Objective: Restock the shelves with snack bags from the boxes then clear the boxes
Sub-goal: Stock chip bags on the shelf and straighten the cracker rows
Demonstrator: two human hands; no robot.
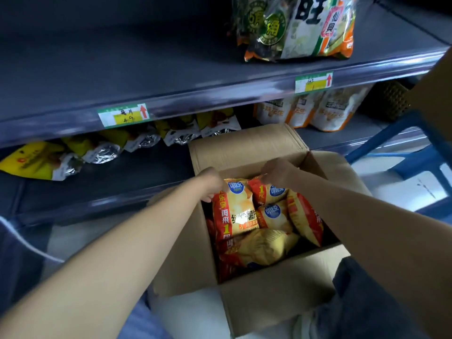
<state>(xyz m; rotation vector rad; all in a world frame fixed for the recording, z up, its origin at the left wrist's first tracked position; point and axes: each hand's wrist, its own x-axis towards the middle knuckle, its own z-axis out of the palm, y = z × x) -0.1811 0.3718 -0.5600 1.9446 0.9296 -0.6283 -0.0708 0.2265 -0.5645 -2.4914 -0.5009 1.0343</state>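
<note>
**Both hands in the box, grabbing chip bags**

Head cam, looking down: the open cardboard box point(281, 285) sits on the floor right in front of the lower shelf point(117, 184), flaps folded out, and it's full of orange-yellow snack bags.

The left hand point(210, 184) has its fingers curled round the top corner of the front chip bag point(234, 211). The right hand point(276, 171) is pinching the top edge of the second chip bag point(266, 192) just beside it. Both bags are inside the box.

On the lower shelf there's a row of yellow foil bags point(34, 162) lying down, with white-orange pouches point(330, 111) standing further right. The upper shelf point(171, 69) holds a couple of big green-white bags point(300, 28), and price tags point(123, 115) are stuck on its front edge. A blue stool point(403, 143) sits off to the right.
</note>
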